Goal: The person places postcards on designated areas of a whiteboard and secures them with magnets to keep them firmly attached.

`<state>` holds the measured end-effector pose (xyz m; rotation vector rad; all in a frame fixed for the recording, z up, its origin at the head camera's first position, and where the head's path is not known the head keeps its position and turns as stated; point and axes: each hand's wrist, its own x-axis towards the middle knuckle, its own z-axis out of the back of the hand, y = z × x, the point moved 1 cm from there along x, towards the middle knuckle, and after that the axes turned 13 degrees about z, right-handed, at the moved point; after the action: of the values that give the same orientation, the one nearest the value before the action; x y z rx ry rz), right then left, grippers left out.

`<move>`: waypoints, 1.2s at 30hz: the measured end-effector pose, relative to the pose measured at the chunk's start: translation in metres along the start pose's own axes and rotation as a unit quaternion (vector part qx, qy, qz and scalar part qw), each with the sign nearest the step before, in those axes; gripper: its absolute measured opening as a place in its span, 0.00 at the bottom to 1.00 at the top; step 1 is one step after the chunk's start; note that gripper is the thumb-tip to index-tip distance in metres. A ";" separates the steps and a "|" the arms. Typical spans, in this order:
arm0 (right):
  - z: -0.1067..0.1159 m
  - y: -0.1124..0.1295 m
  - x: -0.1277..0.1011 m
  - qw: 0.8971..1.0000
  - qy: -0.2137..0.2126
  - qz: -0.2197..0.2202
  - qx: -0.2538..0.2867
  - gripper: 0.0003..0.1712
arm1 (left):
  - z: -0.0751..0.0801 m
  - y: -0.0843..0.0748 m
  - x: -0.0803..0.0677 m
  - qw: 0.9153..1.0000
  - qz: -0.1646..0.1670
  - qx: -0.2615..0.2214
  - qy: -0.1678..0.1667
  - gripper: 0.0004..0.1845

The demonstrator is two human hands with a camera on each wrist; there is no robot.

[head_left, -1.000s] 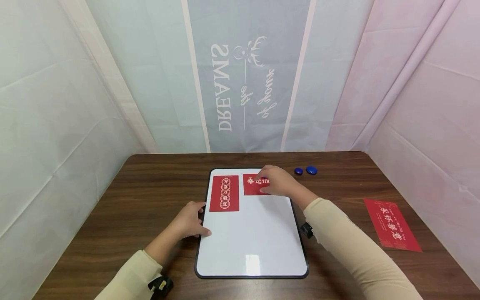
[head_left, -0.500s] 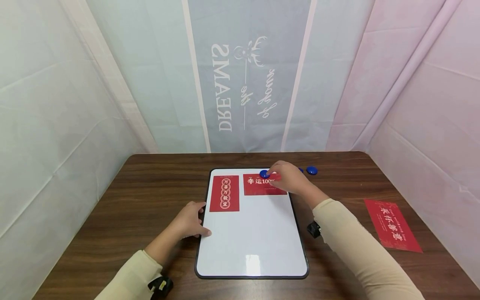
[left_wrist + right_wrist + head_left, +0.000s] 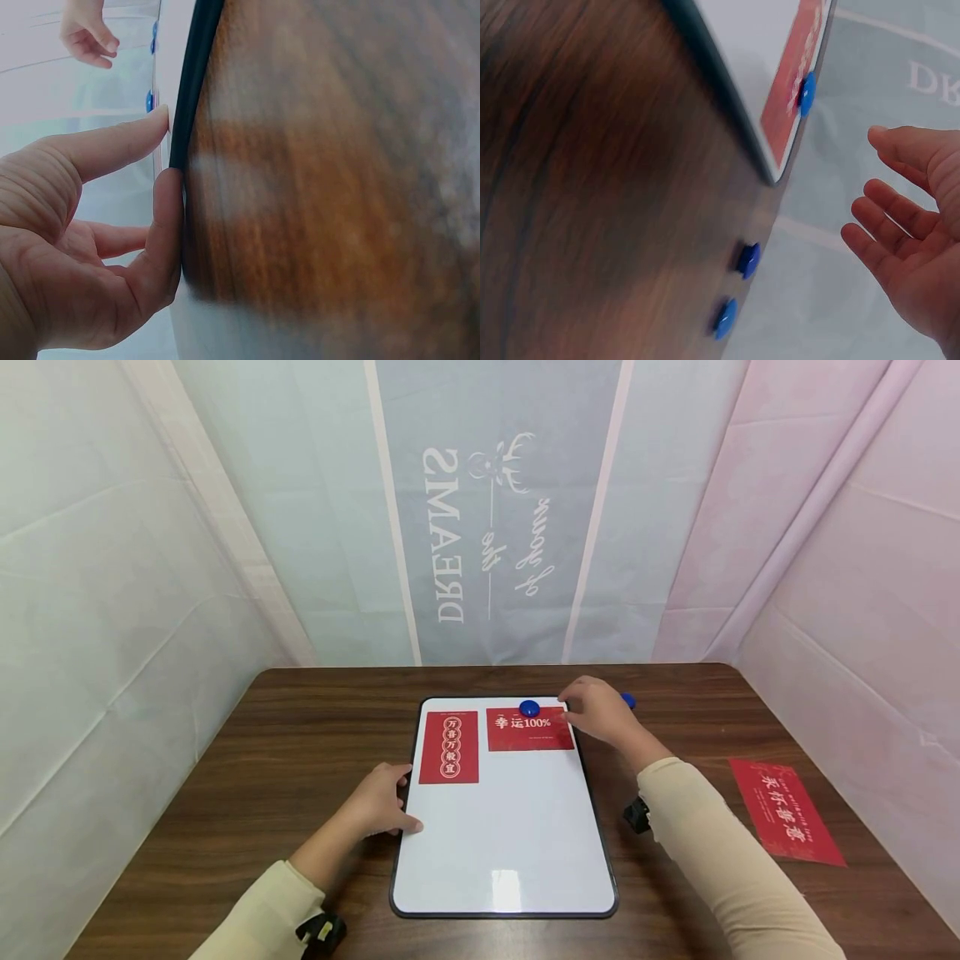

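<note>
A whiteboard (image 3: 502, 835) with a black frame lies on the table. My left hand (image 3: 382, 802) grips its left edge, thumb (image 3: 124, 146) over the face and fingers against the frame. Two red cards lie on the board's far part: an upright one (image 3: 431, 747) at left and a sideways one (image 3: 517, 742) at right. A round blue magnet (image 3: 529, 708) sits on the sideways card's top edge. My right hand (image 3: 600, 710) hovers by the board's far right corner; in the right wrist view its fingers (image 3: 874, 251) are parted and hold nothing.
Two more blue magnets, a darker one (image 3: 748, 260) and a lighter one (image 3: 725, 319), stand on the table beyond the board's right corner; the right hand hides the darker one in the head view. Another red card (image 3: 787, 814) lies at the right. Fabric walls (image 3: 495, 635) enclose the table.
My right hand has let go of the blue magnet, which now shows on the sideways card's top edge, and moved right toward the loose magnets. My left hand has stayed put.
</note>
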<state>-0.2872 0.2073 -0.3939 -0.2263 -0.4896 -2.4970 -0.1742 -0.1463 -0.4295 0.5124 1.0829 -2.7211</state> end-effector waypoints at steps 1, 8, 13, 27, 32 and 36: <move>-0.001 -0.002 -0.001 1.000 -0.004 -0.002 -0.001 0.17 | 0.000 0.000 0.000 1.000 0.000 0.000 0.000 0.50; -0.005 -0.018 -0.004 0.999 -0.024 -0.025 0.012 0.15 | 0.000 0.000 0.000 1.000 0.000 0.000 -0.001 0.50; -0.008 -0.028 -0.005 0.999 -0.030 -0.034 -0.002 0.14 | 0.000 0.000 0.000 1.000 -0.001 0.000 -0.001 0.50; -0.019 -0.054 -0.005 0.997 -0.014 -0.063 -0.034 0.16 | 0.001 0.001 0.000 1.000 0.004 0.003 -0.003 0.50; -0.021 -0.060 -0.004 0.996 0.013 -0.081 -0.038 0.19 | -0.001 0.003 0.002 1.000 0.005 0.004 -0.004 0.50; -0.021 -0.063 -0.002 0.995 0.027 -0.087 -0.044 0.19 | -0.001 0.002 0.003 1.000 0.004 0.002 -0.004 0.50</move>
<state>-0.3227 0.2481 -0.4326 -0.1541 -0.3922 -2.6913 -0.1761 -0.1470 -0.4325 0.5042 1.0705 -2.7178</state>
